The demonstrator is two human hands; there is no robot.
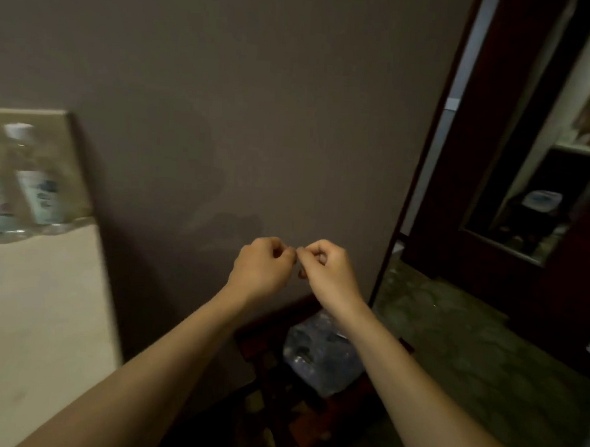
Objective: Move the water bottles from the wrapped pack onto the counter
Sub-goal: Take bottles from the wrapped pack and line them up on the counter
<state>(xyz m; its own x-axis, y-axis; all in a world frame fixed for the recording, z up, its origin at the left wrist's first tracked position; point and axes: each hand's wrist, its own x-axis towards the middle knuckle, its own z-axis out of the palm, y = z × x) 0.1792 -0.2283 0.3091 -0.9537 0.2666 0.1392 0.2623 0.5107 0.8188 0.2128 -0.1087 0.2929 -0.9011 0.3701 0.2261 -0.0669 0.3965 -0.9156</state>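
A wrapped pack of water bottles (321, 354) lies low on the floor between my forearms, clear plastic with a bluish sheen. Two blurred water bottles (39, 189) with white caps and pale labels stand on the light counter (36, 312) at the left. My left hand (262, 267) and my right hand (325, 272) are raised in front of the grey wall, well above the pack. Both have their fingers curled, and the fingertips meet in the middle. Whether something small is pinched between them I cannot make out.
A grey wall (259, 101) fills the middle of the view. A dark doorway frame (421, 195) runs down the right, with a patterned floor (469, 335) and a dark cabinet (544, 202) beyond. Dark clutter lies on the floor by the pack.
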